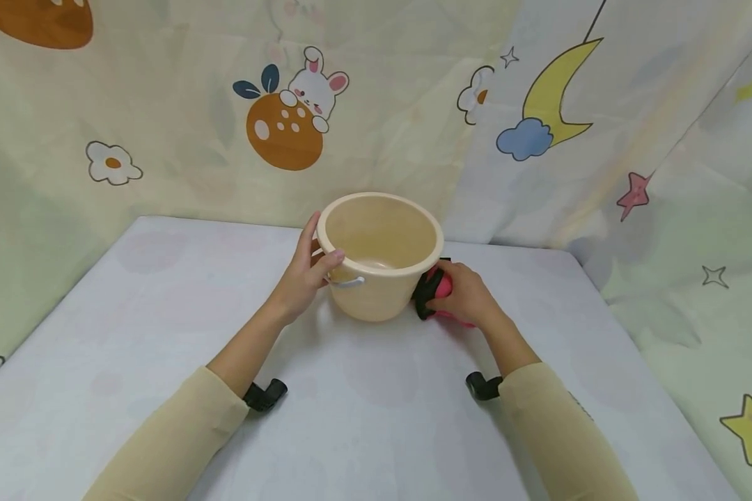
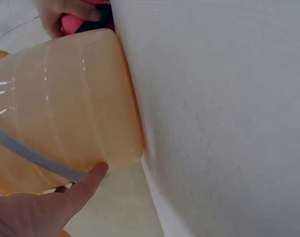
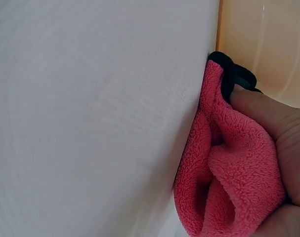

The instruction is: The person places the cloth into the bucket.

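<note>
A cream-coloured plastic bucket (image 1: 376, 296) stands upright on the white table, its open top facing up and its inside bare where visible. My left hand (image 1: 297, 278) holds it by its left side, thumb at the rim and the other fingers around the outside. Close by the thumb runs the pale grey bucket handle (image 2: 36, 155), folded down against the wall. On the other side, my right hand (image 1: 473, 299) grips a bunched pink cloth (image 3: 246, 163) with black edging. This fluffy cloth lies against the bucket's right side, low at the tabletop.
The white-covered table (image 1: 376, 417) reaches back to a printed fabric curtain (image 1: 401, 139) with a rabbit, a moon and stars. Black wrist mounts (image 1: 266, 395) stick out inward from both sleeves.
</note>
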### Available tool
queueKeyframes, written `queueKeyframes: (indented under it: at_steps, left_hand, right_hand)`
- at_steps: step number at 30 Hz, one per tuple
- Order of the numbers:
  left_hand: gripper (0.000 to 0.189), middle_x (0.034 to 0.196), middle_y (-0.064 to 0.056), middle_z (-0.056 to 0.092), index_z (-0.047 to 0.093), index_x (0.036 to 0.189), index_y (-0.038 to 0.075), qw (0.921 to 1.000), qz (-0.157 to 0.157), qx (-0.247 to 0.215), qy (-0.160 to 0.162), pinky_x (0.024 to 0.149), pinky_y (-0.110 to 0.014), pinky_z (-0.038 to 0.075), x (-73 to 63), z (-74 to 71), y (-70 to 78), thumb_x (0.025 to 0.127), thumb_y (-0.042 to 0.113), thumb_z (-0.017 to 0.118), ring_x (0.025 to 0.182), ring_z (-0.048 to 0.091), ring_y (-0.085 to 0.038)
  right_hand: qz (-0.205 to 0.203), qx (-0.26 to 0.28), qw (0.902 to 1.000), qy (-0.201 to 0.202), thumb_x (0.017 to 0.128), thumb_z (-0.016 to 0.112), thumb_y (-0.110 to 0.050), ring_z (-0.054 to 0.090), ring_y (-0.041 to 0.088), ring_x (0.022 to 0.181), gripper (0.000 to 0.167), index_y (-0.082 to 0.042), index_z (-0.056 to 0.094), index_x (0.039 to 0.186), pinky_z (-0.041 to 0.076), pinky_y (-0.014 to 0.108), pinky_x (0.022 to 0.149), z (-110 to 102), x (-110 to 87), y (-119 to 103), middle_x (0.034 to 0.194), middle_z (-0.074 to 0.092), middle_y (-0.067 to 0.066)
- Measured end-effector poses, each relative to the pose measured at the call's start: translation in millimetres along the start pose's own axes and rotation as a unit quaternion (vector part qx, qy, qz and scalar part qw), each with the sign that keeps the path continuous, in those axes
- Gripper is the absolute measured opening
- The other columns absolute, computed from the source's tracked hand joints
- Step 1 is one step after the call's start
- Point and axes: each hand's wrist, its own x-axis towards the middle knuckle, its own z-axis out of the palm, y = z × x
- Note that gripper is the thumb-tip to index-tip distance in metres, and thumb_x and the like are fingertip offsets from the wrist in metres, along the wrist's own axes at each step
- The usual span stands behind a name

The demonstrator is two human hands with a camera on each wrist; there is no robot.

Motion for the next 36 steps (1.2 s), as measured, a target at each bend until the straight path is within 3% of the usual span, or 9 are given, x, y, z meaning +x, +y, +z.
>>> queueKeyframes:
  at_steps: [7,16,36]
  left_hand:
    - [0.087,0.164,-0.017,0.027,-0.002,0.166,0.034,1.0000,0.002,-0.008,-0.002,0.106,-0.062,0.044,0.0,-0.6,0.3,0.100,0.036,0.055,0.144,0.041,-0.032]
    - [0.087,0.165,-0.018,0.026,-0.002,0.166,0.033,0.9998,0.002,-0.017,-0.008,0.107,-0.066,0.042,-0.3,0.1,4.1,0.100,0.035,0.055,0.147,0.038,-0.034]
    - [0.086,0.165,-0.017,0.025,0.000,0.165,0.035,0.9997,-0.016,-0.018,-0.010,0.108,-0.068,0.040,-1.4,-1.3,4.2,0.100,0.036,0.055,0.148,0.037,-0.035]
  right_hand:
    - [0.009,0.003,0.9998,0.019,0.081,0.085,-0.016,0.057,0.042,0.123,0.073,-0.010,0.055,0.147,0.046,0.056,0.104,-3,-2.9,5,0.137,0.061,0.023]
    - [0.041,0.022,0.9989,0.012,0.084,0.080,-0.021,0.053,0.042,0.130,0.053,-0.017,0.066,0.135,0.042,0.058,0.109,-9,-4.8,6,0.138,0.063,0.020]
    - [0.080,0.071,0.9917,0.072,0.086,0.081,-0.027,0.051,0.042,0.125,0.059,-0.019,0.060,0.141,0.046,0.056,0.100,-33,-18.3,13,0.137,0.059,0.023]
